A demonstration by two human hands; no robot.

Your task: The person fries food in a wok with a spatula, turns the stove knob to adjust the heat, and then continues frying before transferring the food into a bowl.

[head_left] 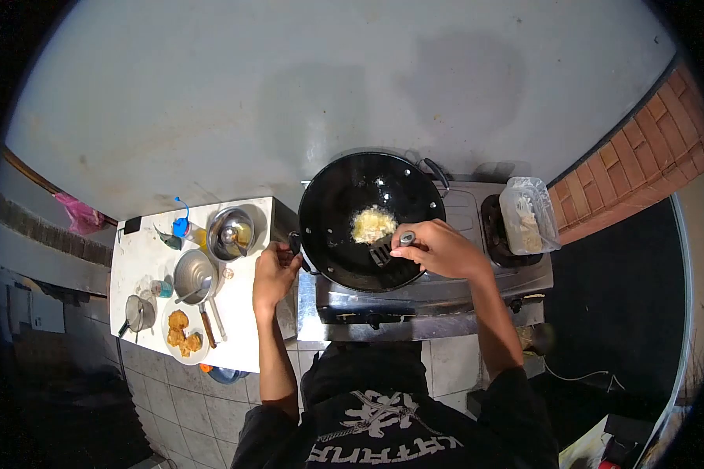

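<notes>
A black wok [328, 187] with two side handles sits on the stove. In its middle a pale yellow fritter-like piece of food [374, 224] lies in bubbling oil. My right hand [438, 246] is closed round the handle of a slotted spatula [381, 252], whose dark blade is beside the near right edge of the food. At the wok's left side, my left hand [278, 273] grips the wok handle [295, 243], with the fingers partly wrapped round it.
On the white table [246, 320] stand a steel bowl [231, 234], a metal pan [195, 276], a small strainer [138, 313] and a plate [184, 356] with several browned fritters [178, 320]. A clear plastic tub [529, 215] rests on the right side of the stove [465, 293].
</notes>
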